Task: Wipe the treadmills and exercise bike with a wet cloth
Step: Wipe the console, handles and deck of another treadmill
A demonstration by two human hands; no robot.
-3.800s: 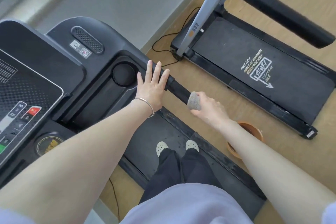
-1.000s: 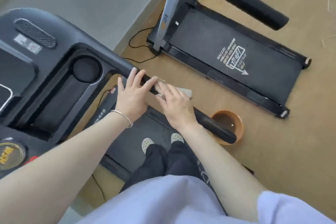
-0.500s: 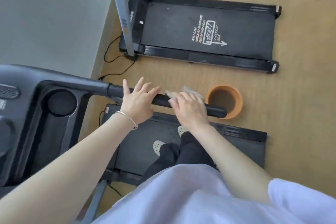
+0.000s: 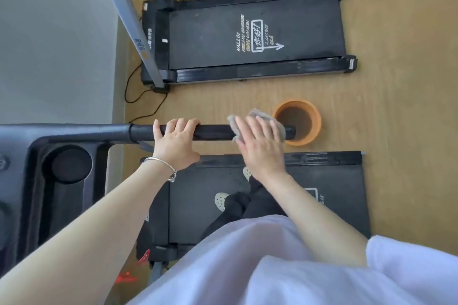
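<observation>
Left hand [image 4: 177, 146] grips the treadmill handrail [image 4: 213, 132], apparently for support. Right hand [image 4: 261, 145], fingers flat, presses the cloth [image 4: 257, 116] onto the rail's end. Rinse bucket [image 4: 312, 121] stands at three o'clock, within reach.

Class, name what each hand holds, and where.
Left hand grips the handrail mid-length; right hand presses the cloth onto its far end.

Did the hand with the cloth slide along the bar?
Yes. The right hand with the cloth slid outward along the handlebar, away from the left hand, almost to the bar's end.
</observation>
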